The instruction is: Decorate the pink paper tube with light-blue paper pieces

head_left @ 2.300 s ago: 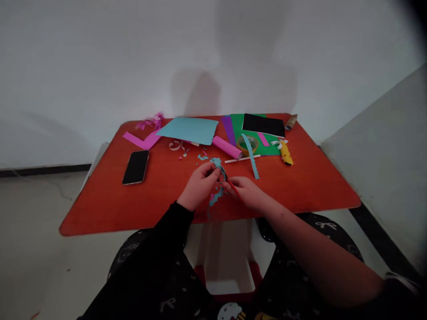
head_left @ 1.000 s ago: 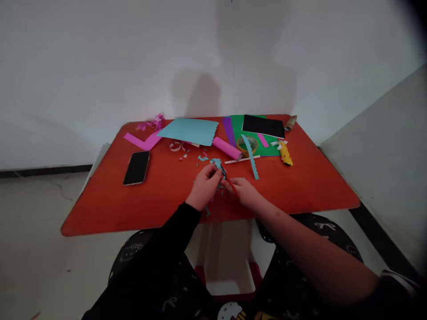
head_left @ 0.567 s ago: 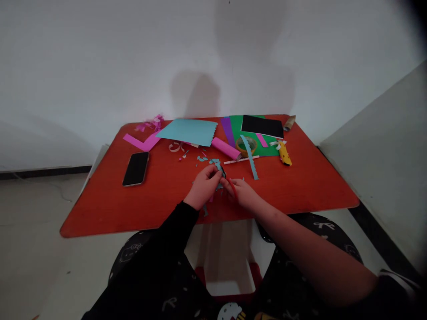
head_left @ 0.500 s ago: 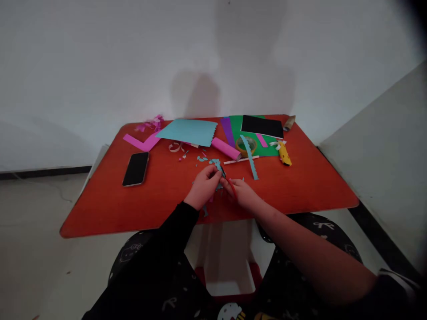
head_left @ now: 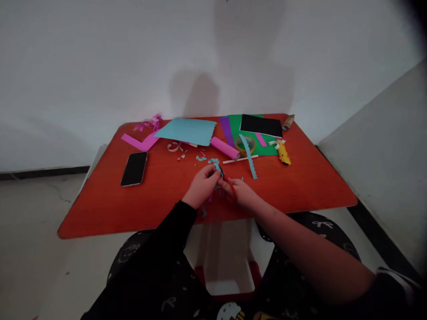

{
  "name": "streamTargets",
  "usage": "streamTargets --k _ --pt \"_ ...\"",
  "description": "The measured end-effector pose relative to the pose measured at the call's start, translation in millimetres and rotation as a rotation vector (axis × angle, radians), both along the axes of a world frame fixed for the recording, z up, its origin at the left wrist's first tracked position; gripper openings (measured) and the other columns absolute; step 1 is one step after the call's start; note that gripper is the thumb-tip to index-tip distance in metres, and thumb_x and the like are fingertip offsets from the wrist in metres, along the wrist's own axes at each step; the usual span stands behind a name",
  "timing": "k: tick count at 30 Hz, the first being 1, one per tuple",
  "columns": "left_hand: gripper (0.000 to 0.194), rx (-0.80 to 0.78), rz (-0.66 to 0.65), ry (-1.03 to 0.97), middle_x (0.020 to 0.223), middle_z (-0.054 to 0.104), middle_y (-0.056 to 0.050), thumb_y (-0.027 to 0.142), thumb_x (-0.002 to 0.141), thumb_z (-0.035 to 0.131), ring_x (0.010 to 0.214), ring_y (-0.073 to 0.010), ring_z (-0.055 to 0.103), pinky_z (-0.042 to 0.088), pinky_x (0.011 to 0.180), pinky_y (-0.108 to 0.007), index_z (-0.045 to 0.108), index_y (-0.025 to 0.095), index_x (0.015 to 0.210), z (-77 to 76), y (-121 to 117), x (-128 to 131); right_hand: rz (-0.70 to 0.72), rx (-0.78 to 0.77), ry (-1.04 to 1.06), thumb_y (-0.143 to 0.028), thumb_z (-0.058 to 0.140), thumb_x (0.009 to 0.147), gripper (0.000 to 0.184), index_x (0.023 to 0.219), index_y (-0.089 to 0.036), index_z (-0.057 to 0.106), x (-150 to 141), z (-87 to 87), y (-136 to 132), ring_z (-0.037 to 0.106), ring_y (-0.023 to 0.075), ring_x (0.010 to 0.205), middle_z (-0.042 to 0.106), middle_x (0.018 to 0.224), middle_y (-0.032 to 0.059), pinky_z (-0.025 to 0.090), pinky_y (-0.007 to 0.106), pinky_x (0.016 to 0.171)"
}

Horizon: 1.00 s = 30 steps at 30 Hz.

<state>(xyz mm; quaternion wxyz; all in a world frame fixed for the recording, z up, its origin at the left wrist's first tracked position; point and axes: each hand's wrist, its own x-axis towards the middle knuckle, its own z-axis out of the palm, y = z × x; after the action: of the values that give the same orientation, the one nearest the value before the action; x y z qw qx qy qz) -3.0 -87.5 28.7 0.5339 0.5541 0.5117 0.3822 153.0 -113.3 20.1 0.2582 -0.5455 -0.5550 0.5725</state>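
Your left hand (head_left: 202, 187) has its fingers clamped on one scalloped pale-blue paper strip (head_left: 217, 165), above the near edge of the orange-red worktop (head_left: 293, 195), a white wall (head_left: 100, 66) beyond. Your right hand (head_left: 242, 193), fingers together, grips one pair of red-handled scissors (head_left: 232, 189), slanting toward the far left, tips at the strip.

Indoor craft corner, red tabletop (head_left: 100, 209), scattered coloured paper (head_left: 185, 132), plain white wall (head_left: 100, 66)

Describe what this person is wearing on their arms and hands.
The left arm has a long black sleeve reaching the wrist, and the left hand is bare, with no glove. The right hand and right forearm are bare too. A dark sleeve with a white stripe shows at the edge of the view.
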Motion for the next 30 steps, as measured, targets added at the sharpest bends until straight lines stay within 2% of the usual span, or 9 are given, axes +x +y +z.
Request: streamTargets --k 3,7,11,17,20,24,30 --pt "0.021 -0.008 -0.052 0.016 0.066 0.047 0.004 0.032 0.085 0.059 0.062 -0.0108 0.043 0.036 0.060 -0.023 0.050 0.020 0.070 2.9 0.5 -0.9 0.034 -0.005 -0.020 -0.074 0.044 0.092 0.065 0.050 -0.024 0.048 1.1 4.6 -0.1 0.050 0.0162 0.053 0.050 0.048 0.0023 0.041 0.031 0.061" --pt "0.022 -0.002 -0.037 0.022 0.066 0.044 0.004 0.032 0.085 0.058 0.060 -0.0105 0.043 0.036 0.058 -0.023 0.048 0.020 0.070 5.5 -1.8 0.2 0.045 0.013 -0.017 -0.070 0.038 0.097 0.068 0.046 -0.026 0.046 -0.3 8.3 -0.2 0.052 0.0178 0.054 0.050 0.048 0.0043 0.043 0.033 0.066" --pt "0.021 -0.056 -0.014 0.010 0.064 0.042 0.005 0.033 0.087 0.058 0.055 -0.0100 0.040 0.033 0.054 -0.023 0.048 0.021 0.072 4.5 -3.2 1.4 0.021 0.019 -0.007 -0.070 0.039 0.097 0.068 0.047 -0.025 0.047 -2.3 6.4 -1.1 0.048 0.0163 0.051 0.047 0.047 0.0025 0.041 0.033 0.064" --pt "0.022 -0.060 0.011 -0.014 0.064 0.042 0.004 0.030 0.084 0.058 0.058 -0.0099 0.039 0.032 0.055 -0.024 0.045 0.021 0.069 3.2 -1.0 2.6 0.008 -0.005 -0.015 -0.075 0.044 0.092 0.066 0.051 -0.024 0.049 -0.5 7.4 -0.3 0.047 0.0154 0.051 0.049 0.048 0.0015 0.038 0.031 0.058" --pt "0.020 -0.081 0.011 -0.052 0.063 0.041 0.005 0.027 0.083 0.057 0.056 -0.0096 0.036 0.031 0.054 -0.024 0.044 0.021 0.069 8.8 0.0 1.3 -0.003 -0.021 -0.008 -0.076 0.046 0.090 0.063 0.055 -0.024 0.051 2.0 10.1 3.0 0.047 0.0157 0.051 0.051 0.050 0.0017 0.037 0.031 0.055" --pt "0.016 -0.128 0.002 -0.086 0.061 0.039 0.005 0.023 0.082 0.053 0.054 -0.0101 0.033 0.030 0.052 -0.024 0.044 0.022 0.070 20.3 0.0 -5.5 -0.035 -0.019 0.048 -0.073 0.053 0.089 0.054 0.068 -0.023 0.055 8.7 12.5 5.1 0.050 0.0156 0.057 0.053 0.056 -0.0006 0.040 0.030 0.059" --pt "0.022 -0.036 -0.065 -0.054 0.062 0.044 0.003 0.030 0.088 0.054 0.056 -0.0115 0.039 0.033 0.055 -0.025 0.046 0.021 0.069 20.5 0.5 -14.8 0.122 0.058 -0.026 -0.073 0.053 0.089 0.055 0.075 -0.020 0.057 18.1 8.0 0.9 0.051 0.0146 0.063 0.055 0.065 -0.0014 0.038 0.029 0.062"
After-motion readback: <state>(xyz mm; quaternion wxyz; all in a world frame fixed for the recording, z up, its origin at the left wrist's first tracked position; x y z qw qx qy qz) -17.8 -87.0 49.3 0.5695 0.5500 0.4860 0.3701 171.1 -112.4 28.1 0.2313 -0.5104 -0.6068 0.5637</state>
